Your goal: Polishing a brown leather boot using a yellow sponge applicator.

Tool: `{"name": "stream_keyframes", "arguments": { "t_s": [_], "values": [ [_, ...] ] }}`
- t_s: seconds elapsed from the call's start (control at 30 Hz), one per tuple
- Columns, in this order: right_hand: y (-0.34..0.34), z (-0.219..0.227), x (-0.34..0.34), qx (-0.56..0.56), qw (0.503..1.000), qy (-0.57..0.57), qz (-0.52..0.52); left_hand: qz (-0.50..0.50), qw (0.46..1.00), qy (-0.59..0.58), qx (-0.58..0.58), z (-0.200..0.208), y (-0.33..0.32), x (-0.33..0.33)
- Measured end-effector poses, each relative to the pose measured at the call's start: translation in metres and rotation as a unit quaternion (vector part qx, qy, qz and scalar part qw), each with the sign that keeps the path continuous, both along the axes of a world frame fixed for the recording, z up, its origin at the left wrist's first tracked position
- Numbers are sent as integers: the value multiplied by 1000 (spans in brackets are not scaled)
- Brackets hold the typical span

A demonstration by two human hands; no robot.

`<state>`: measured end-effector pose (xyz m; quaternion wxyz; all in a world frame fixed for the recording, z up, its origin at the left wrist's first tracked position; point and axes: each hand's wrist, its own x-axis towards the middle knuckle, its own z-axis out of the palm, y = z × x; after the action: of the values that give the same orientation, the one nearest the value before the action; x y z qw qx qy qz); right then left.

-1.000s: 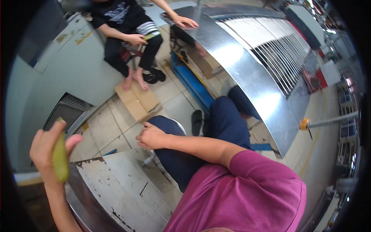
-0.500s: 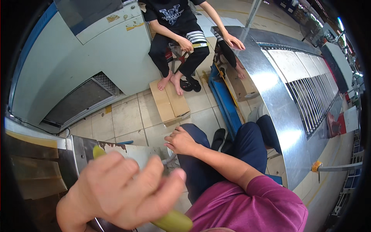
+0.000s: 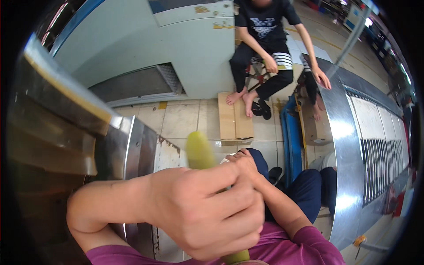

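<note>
Large in the foreground, my left hand [image 3: 212, 207] is closed around a long yellow-green thing with a rounded end [image 3: 199, 150]. One end sticks up past the thumb and the other [image 3: 237, 257] shows below the little finger; blur hides what kind of thing it is. Farther off, my right hand [image 3: 244, 162] rests over my dark-trousered knee [image 3: 258, 161], palm down with loosely bent fingers. Part of it lies behind my left hand. Something white is next to its fingertips, too small to name.
A co-worker [image 3: 265, 26] sits opposite, bare feet on a flattened cardboard box [image 3: 227, 119], one hand on the metal table edge [image 3: 329, 86]. That shiny metal table [image 3: 346, 145] with a roller conveyor [image 3: 382, 168] runs along my right. Metal machine parts [image 3: 119, 137] stand close on my left.
My view has swung left, so the scene sits farther right. My left hand has moved rightward and turned, its fingers now wrapped more closely around the yellow-green thing. My right hand stays on the knee.
</note>
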<state>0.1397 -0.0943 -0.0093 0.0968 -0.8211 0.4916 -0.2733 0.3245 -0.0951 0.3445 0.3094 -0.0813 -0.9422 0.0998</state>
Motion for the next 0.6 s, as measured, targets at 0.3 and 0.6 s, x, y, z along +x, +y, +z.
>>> {"name": "stream_keyframes", "arguments": {
  "t_s": [0.3, 0.6],
  "values": [
    [1, 23, 1, 89, 995, -8, 43, 4, 999, 31, 17, -19, -14, -1],
    [1, 0, 0, -4, 999, 35, 13, -4, 999, -39, 34, -10, -1, 3]
  ]
}}
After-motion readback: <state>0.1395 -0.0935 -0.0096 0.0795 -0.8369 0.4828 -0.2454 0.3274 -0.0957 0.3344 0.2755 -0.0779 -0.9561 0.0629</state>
